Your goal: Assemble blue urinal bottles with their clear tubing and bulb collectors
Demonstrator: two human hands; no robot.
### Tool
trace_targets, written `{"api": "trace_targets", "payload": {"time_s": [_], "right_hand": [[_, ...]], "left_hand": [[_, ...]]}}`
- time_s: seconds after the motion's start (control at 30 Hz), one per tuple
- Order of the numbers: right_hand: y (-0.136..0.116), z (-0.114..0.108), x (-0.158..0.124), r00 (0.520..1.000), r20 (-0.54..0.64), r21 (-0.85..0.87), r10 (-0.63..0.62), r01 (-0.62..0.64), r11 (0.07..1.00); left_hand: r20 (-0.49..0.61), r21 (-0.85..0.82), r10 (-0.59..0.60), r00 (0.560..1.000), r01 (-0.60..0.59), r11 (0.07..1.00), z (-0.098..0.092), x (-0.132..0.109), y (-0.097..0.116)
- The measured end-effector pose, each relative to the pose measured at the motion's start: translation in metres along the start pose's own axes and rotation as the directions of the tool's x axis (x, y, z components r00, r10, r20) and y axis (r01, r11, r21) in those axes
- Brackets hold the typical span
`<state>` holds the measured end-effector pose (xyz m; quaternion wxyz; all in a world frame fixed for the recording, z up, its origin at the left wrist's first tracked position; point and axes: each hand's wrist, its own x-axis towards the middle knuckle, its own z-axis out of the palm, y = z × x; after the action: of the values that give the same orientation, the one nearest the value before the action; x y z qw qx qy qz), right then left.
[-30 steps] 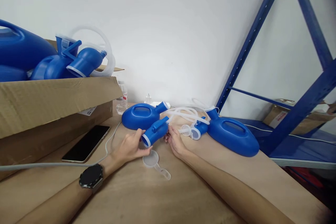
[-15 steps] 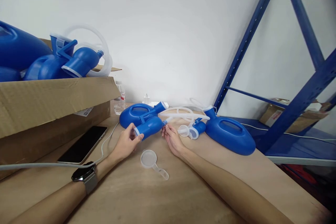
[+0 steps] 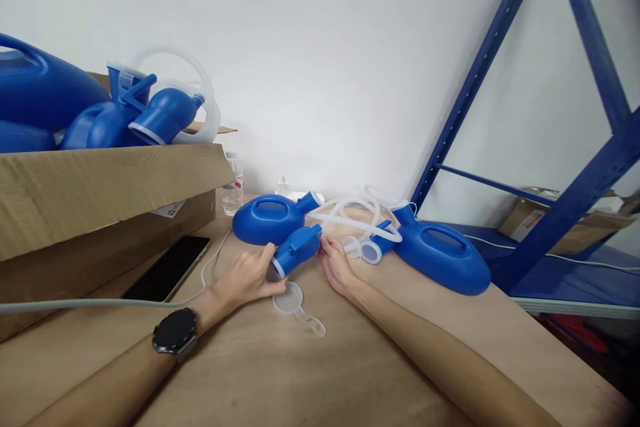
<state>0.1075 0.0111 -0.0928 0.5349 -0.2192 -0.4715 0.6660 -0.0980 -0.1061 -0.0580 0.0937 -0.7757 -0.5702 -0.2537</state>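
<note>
My left hand has its fingers and thumb around the wide, white-rimmed end of a blue funnel piece, held above the table. At that piece's narrow end, my right hand pinches with its fingertips, close to the white hose. Just below the funnel piece lies a clear round lid with a strap. Behind my hands is a blue bottle with a handle. Right of my right hand, a second funnel piece lies beside another clear lid.
On the left stands a cardboard box full of blue bottles, with a phone, a cable and a water bottle near it. Another blue bottle lies at the right, before a blue shelf rack.
The funnel piece has turned about its length, its handle now facing me. My left hand has rolled round with it, thumb lower, and the hose at its narrow end has shifted.
</note>
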Motion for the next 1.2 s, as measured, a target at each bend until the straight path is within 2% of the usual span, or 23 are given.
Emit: {"api": "trace_targets", "payload": {"time_s": [0.07,0.17,0.23,0.3,0.37,0.47,0.53,0.6,0.7,0.8,0.9,0.97,1.0,1.07,1.13,1.2], "right_hand": [[-0.001,0.001,-0.001,1.0,-0.008,-0.001,-0.017,0.017,1.0],[-0.003,0.003,-0.002,1.0,-0.006,0.011,-0.027,0.027,1.0],[-0.004,0.004,-0.002,1.0,-0.001,0.022,-0.024,0.024,0.999],[-0.005,0.005,-0.002,1.0,-0.005,0.032,-0.025,0.025,0.999],[-0.005,0.005,-0.001,0.999,-0.017,0.04,-0.031,0.032,0.999],[-0.005,0.005,0.001,0.998,-0.032,0.053,-0.045,0.046,0.997],[-0.004,0.004,0.003,0.998,-0.035,0.066,-0.055,0.057,0.996],[-0.004,0.004,0.004,0.998,-0.037,0.081,-0.06,0.062,0.995],[-0.005,0.006,0.003,0.999,-0.015,0.094,-0.049,0.05,0.994],[-0.006,0.009,0.0,0.999,0.033,0.082,-0.041,0.038,0.996],[-0.007,0.012,-0.003,0.995,0.093,0.01,-0.027,0.026,1.0],[-0.007,0.013,-0.005,0.995,0.096,-0.028,-0.021,0.023,0.999],[-0.007,0.013,-0.005,0.996,0.089,-0.036,-0.021,0.024,0.999],[-0.008,0.012,-0.006,0.996,0.085,-0.044,-0.021,0.025,0.999],[-0.008,0.012,-0.006,0.995,0.101,-0.052,-0.02,0.025,0.998],[-0.008,0.012,-0.006,0.994,0.105,-0.053,-0.02,0.026,0.998]], "left_hand": [[0.012,-0.174,-0.136,0.991,0.136,0.975,0.001,0.002,0.005],[0.041,-0.442,-0.282,0.959,0.27,0.855,0.001,0.005,0.009],[0.13,-0.608,-0.331,0.935,0.338,0.718,0.001,0.007,0.011],[0.273,-0.729,-0.342,0.899,0.425,0.536,0.001,0.009,0.012],[0.388,-0.794,-0.341,0.856,0.498,0.348,0.003,0.011,0.012],[0.491,-0.821,-0.352,0.797,0.558,0.118,0.009,0.015,0.011],[0.55,-0.809,-0.326,0.769,0.587,0.02,0.012,0.016,0.008],[0.597,-0.789,-0.263,0.758,0.614,-0.019,0.011,0.016,0.005],[0.65,-0.75,-0.207,0.731,0.662,-0.02,0.001,0.016,0.001],[0.629,-0.755,-0.278,0.726,0.655,0.003,-0.018,0.021,0.0],[0.572,-0.775,-0.342,0.746,0.628,0.071,-0.033,0.032,0.005],[0.559,-0.754,-0.368,0.743,0.64,0.149,-0.038,0.04,0.009],[0.545,-0.736,-0.379,0.748,0.643,0.213,-0.038,0.042,0.01],[0.441,-0.676,-0.42,0.793,0.601,0.426,-0.037,0.044,0.01],[0.251,-0.54,-0.407,0.878,0.476,0.694,-0.035,0.04,0.008],[0.092,-0.331,-0.293,0.952,0.307,0.892,-0.031,0.034,0.006]]}}
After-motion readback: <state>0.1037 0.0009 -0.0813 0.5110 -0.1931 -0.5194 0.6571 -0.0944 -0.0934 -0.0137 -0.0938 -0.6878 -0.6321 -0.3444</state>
